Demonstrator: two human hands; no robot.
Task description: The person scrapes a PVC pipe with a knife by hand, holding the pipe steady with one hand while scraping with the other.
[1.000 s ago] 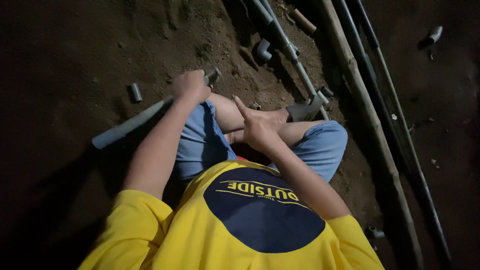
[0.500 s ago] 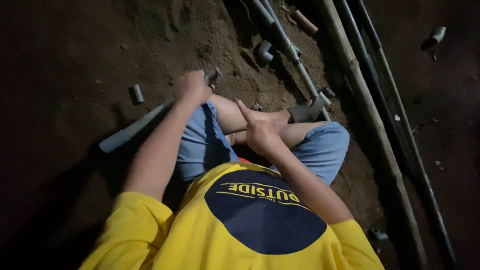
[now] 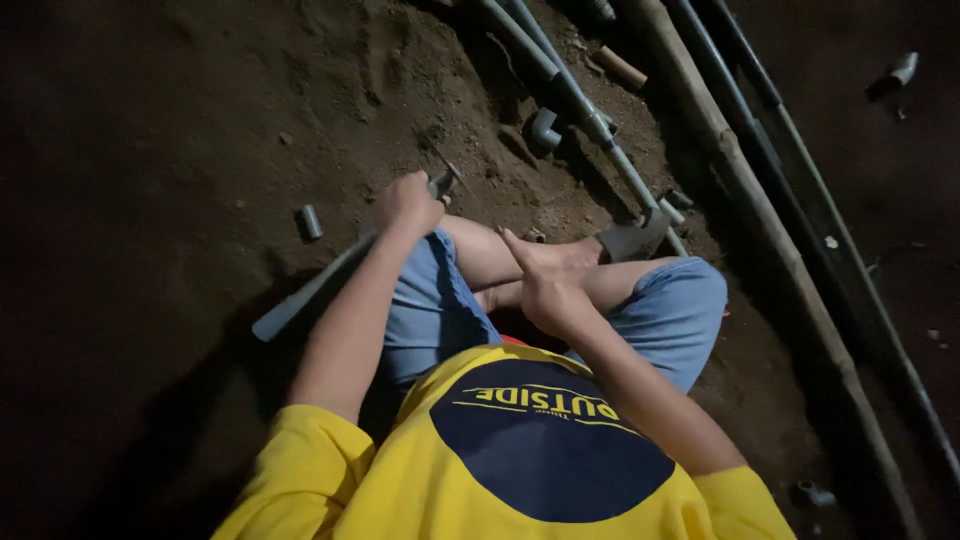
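A grey pipe [image 3: 305,297] lies slanted across the dirt [image 3: 200,130], one end low at my left, the other rising past my left knee. My left hand [image 3: 408,201] is closed around its upper end, fist tight, with a small dark fitting [image 3: 443,184] poking out just beyond my knuckles. The pipe runs down and away from that fist, under my forearm.

My right hand [image 3: 545,285] rests on my crossed leg, fingers loosely open, gripping nothing that I can see. It sits near the fist but apart from the pipe.

I judge the pipe needs steadying: a firm hold close to the fitting, wrist straight, so the long free end does not swing in the loose soil.

Around me: a short pipe offcut [image 3: 311,221] left of the pipe, an elbow joint [image 3: 544,127] ahead, and long pipes [image 3: 600,130] and a pole [image 3: 760,220] running along my right.
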